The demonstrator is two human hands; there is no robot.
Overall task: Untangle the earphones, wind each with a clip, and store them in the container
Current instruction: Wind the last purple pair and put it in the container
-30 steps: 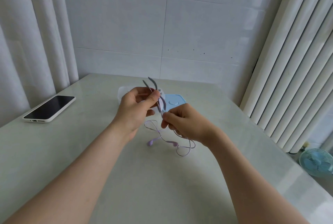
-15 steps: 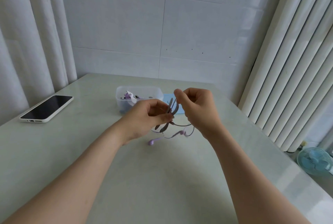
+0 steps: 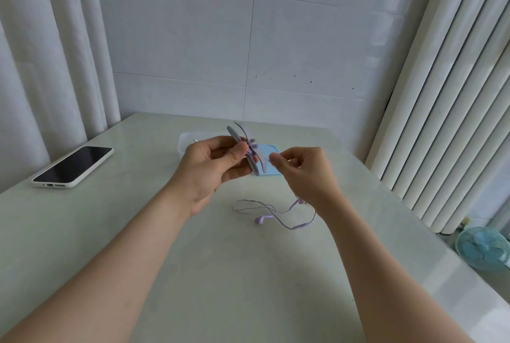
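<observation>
Roughly midway on this pair, by the look: left hand point(image 3: 212, 169) pinching the grey clip point(image 3: 254, 168) with a few turns on, right hand point(image 3: 300, 174) pinching the cord of the purple earphones point(image 3: 260, 220), buds and slack loose on the table point(image 3: 248, 273), container point(image 3: 184, 142) behind, storing not yet done

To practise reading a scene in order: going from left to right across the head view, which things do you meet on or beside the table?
phone → left hand → right hand → fan. The clip, container and lid overlap the hands, so they are left out.
</observation>
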